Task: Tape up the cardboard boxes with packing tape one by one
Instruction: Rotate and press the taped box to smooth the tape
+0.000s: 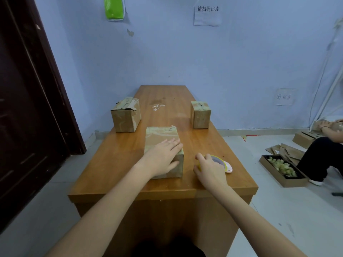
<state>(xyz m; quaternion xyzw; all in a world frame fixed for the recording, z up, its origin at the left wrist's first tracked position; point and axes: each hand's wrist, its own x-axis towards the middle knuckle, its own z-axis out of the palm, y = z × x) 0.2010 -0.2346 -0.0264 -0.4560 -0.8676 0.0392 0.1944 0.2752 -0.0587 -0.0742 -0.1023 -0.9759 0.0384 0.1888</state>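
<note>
A cardboard box [159, 136] with shiny tape across its top stands near the front of the wooden table [115, 164]. My left hand [164, 156] lies flat on its near top edge, fingers spread, thumb down the front face. Just right of the box, my right hand [210, 168] rests over a tape dispenser [223, 163] with a yellow-green rim and pink handle, fingers curled around it on the table. Two more taped boxes stand farther back: one at the left edge [126, 115], one at the right edge [201, 115].
A crumpled bit of clear tape [157, 106] lies mid-table at the back. On the floor at right, another person [321, 154] sits among flat cardboard pieces [285, 151] and a tray of small green items [282, 166]. A dark door [27, 108] is at left.
</note>
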